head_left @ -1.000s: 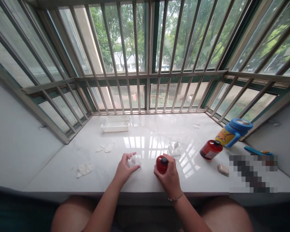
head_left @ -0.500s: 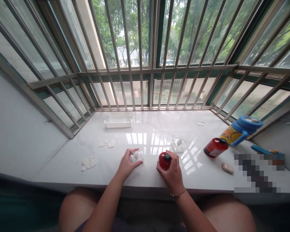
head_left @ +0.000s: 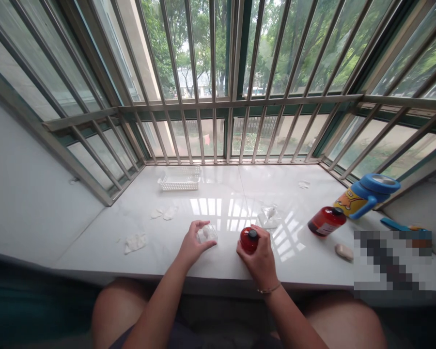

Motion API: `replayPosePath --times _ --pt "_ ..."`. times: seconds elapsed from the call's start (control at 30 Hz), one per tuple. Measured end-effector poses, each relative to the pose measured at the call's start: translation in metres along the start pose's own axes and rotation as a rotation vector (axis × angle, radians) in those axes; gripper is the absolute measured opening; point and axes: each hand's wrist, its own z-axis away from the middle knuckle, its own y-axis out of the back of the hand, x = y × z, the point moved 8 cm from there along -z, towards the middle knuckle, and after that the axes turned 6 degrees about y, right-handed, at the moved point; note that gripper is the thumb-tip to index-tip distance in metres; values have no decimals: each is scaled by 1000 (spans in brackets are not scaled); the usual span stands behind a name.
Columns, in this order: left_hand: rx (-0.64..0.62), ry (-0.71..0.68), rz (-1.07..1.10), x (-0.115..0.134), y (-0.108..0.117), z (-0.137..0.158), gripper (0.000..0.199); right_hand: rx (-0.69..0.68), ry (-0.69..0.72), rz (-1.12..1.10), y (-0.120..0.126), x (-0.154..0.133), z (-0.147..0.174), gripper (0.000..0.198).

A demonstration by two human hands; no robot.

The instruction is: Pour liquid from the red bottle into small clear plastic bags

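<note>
My left hand (head_left: 192, 245) has its thumb and fingers curved around the sides of a small clear container (head_left: 208, 235), which sits on the white counter and has something whitish in it. To its right, my right hand (head_left: 260, 253) is wrapped around a red bottle (head_left: 248, 240) with a black cap, which stands upright on the counter. Just beyond that bottle is a second clear, squarish container (head_left: 270, 217) with a clear knob-like piece on top. Farther right, another red bottle (head_left: 326, 221) with a black cap and a pale label stands apart from both hands.
At the back left is a white plastic basket (head_left: 179, 185). Crumpled white tissues (head_left: 135, 243) lie on the left of the counter (head_left: 94, 247). A blue and yellow handled flask (head_left: 366, 195), a brownish stone-like lump (head_left: 344, 252) and a blue tool (head_left: 399, 225) are at right. Barred windows enclose the counter.
The camera view has shifted slightly. Both hands keep the same holds, on the clear container and the red bottle, with no clear movement across the counter.
</note>
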Motion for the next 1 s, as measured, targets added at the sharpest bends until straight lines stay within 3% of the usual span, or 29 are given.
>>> replayPosePath --times 0.1,0.2,0.27,0.5,0.83,0.93,1.0 --pt "-24 -16 -59 10 2 2 70 -1 2 -1 0 0 0 61" --pt "5 -92 -130 29 7 6 37 -4 -5 -1 0 0 0 61" --pt "47 -138 -170 41 11 8 29 -4 -10 0 0 1 0 61" --pt "146 -193 -59 64 27 7 32 -12 -11 -9 0 0 -1 62" --pt "94 -168 59 78 28 12 38 -5 -2 -5 1 -1 -1 61" --pt "179 -225 -9 85 45 13 39 2 0 0 1 0 0 61" --pt "289 -288 -171 90 66 11 35 0 -1 2 1 0 0 62"
